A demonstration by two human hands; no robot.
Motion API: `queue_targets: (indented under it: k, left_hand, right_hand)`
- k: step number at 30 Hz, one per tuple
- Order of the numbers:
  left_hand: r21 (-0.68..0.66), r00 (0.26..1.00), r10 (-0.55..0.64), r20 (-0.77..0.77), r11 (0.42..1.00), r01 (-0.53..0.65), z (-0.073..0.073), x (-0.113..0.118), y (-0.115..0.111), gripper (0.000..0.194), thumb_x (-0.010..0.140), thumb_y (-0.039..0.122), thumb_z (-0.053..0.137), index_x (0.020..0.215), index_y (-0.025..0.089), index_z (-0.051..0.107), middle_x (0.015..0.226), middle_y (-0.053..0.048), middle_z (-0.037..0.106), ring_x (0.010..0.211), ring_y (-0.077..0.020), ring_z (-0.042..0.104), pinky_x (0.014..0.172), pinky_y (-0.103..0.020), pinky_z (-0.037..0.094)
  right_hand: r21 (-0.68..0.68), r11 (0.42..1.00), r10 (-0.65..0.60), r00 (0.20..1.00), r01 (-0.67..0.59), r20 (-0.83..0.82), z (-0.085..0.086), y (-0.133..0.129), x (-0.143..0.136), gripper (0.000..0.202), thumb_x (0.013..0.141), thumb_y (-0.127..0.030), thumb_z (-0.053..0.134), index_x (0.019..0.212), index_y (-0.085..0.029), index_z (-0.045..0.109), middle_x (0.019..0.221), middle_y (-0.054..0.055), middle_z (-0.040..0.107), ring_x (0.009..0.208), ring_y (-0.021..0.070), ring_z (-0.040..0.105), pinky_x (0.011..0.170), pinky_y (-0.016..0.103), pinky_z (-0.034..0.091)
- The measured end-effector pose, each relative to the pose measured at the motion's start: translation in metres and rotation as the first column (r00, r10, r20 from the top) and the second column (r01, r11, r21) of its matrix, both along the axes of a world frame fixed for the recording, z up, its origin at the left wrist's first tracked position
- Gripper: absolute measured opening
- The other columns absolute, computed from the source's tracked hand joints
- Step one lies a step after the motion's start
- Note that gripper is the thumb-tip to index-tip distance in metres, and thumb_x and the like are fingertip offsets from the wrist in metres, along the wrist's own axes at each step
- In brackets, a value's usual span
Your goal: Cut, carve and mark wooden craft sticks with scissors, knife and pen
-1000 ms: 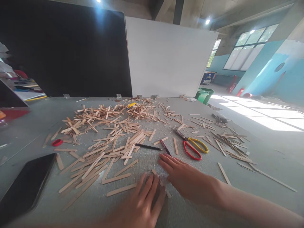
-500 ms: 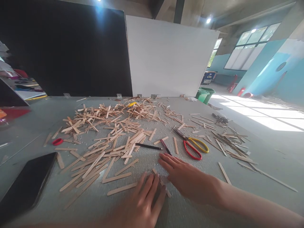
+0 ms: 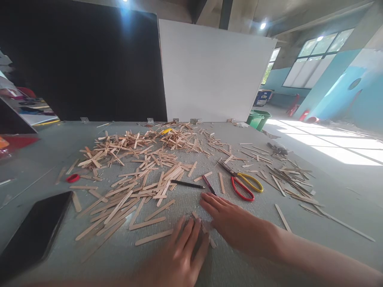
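Note:
My left hand (image 3: pixel 185 253) lies low over the table, palm down with its fingers apart. A small wooden craft stick (image 3: pixel 212 242) slants between my two hands, and my left index finger and thumb are close beside it or touching it. Stretched flat from the right, my right hand (image 3: pixel 229 223) rests just beyond that stick; its thumb is hidden. Near the right fingertips are a dark red pen-like tool (image 3: pixel 208 185) and a black pencil-like tool (image 3: pixel 187 183). Another craft stick (image 3: pixel 154 237) reaches to the left fingertips.
Scissors (image 3: pixel 239 179) with red and yellow handles lie right of centre. A heap of craft sticks (image 3: pixel 122 145) spreads behind, with thin strips (image 3: pixel 290 179) at right. A dark phone (image 3: pixel 34 231) and a red ring (image 3: pixel 72 178) lie left. Upright panels (image 3: pixel 215 71) close off the back.

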State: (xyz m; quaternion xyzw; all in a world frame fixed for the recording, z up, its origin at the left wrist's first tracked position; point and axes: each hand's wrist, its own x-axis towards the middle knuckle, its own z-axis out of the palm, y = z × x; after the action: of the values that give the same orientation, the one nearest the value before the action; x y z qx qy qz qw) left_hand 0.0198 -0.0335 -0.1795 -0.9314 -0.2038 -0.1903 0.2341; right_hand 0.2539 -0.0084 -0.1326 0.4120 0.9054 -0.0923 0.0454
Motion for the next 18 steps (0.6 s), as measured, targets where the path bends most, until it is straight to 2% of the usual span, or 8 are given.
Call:
queue_targets:
  k: [7, 10, 12, 14, 16, 18]
  left_hand:
    - [0.012, 1.0, 0.005, 0.003, 1.0, -0.005, -0.004, -0.001, 0.002, 0.038, 0.107, 0.026, 0.045, 0.126, 0.011, 0.074, 0.122, -0.014, 0.081, 0.117, -0.0341, 0.07, 0.111, -0.053, 0.033]
    - [0.012, 1.0, 0.009, -0.03, 1.0, -0.009, -0.003, -0.002, 0.001, 0.041, 0.105, 0.021, 0.044, 0.126, 0.007, 0.076, 0.127, -0.014, 0.08, 0.12, -0.0335, 0.069, 0.112, -0.052, 0.033]
    - [0.01, 0.998, 0.019, -0.058, 1.0, -0.019, -0.001, -0.003, -0.002, 0.042, 0.103, 0.018, 0.044, 0.125, 0.006, 0.077, 0.129, -0.015, 0.079, 0.121, -0.0335, 0.068, 0.113, -0.053, 0.033]
    - [0.027, 0.996, 0.036, -0.076, 0.999, -0.034, 0.001, -0.002, -0.006, 0.041, 0.102, 0.016, 0.044, 0.121, 0.005, 0.079, 0.129, -0.017, 0.079, 0.121, -0.0354, 0.069, 0.114, -0.057, 0.032]
    - [0.038, 0.994, 0.051, -0.094, 0.998, -0.048, 0.002, -0.002, -0.009, 0.039, 0.102, 0.016, 0.046, 0.118, 0.005, 0.08, 0.128, -0.019, 0.078, 0.122, -0.0379, 0.068, 0.114, -0.061, 0.033]
    - [-0.049, 0.984, 0.107, -0.141, 0.992, -0.115, 0.005, -0.001, -0.006, 0.036, 0.101, 0.014, 0.05, 0.12, 0.006, 0.08, 0.132, -0.021, 0.077, 0.127, -0.038, 0.068, 0.116, -0.063, 0.036]
  right_hand:
    - [0.001, 1.0, -0.002, 1.0, 0.002, -0.019, -0.004, 0.0, 0.0, 0.064, 0.1, -0.003, 0.05, 0.163, 0.002, 0.039, 0.172, 0.029, 0.031, 0.159, 0.0392, 0.031, 0.125, 0.056, 0.042]
    - [0.023, 1.0, 0.013, 1.0, -0.013, -0.027, -0.006, 0.003, 0.001, 0.063, 0.099, -0.002, 0.053, 0.161, 0.003, 0.041, 0.17, 0.03, 0.034, 0.159, 0.0393, 0.032, 0.125, 0.056, 0.041]
    - [0.045, 0.998, 0.037, 0.999, -0.035, -0.038, -0.004, 0.005, 0.004, 0.062, 0.097, -0.001, 0.056, 0.158, 0.004, 0.044, 0.168, 0.03, 0.039, 0.158, 0.0374, 0.035, 0.126, 0.052, 0.041]
    - [0.079, 0.994, 0.075, 0.996, -0.071, -0.05, 0.001, 0.004, 0.008, 0.06, 0.097, 0.0, 0.058, 0.155, 0.002, 0.049, 0.165, 0.029, 0.045, 0.157, 0.0345, 0.039, 0.126, 0.047, 0.042]
    - [0.144, 0.984, 0.114, 0.992, -0.105, -0.059, 0.011, -0.001, 0.01, 0.054, 0.097, 0.0, 0.058, 0.151, -0.002, 0.056, 0.161, 0.027, 0.052, 0.157, 0.034, 0.04, 0.125, 0.048, 0.043]
    - [0.225, 0.968, 0.135, 0.988, -0.114, -0.077, 0.023, -0.011, 0.009, 0.047, 0.097, -0.002, 0.058, 0.144, -0.005, 0.062, 0.156, 0.025, 0.058, 0.154, 0.036, 0.044, 0.121, 0.051, 0.047]
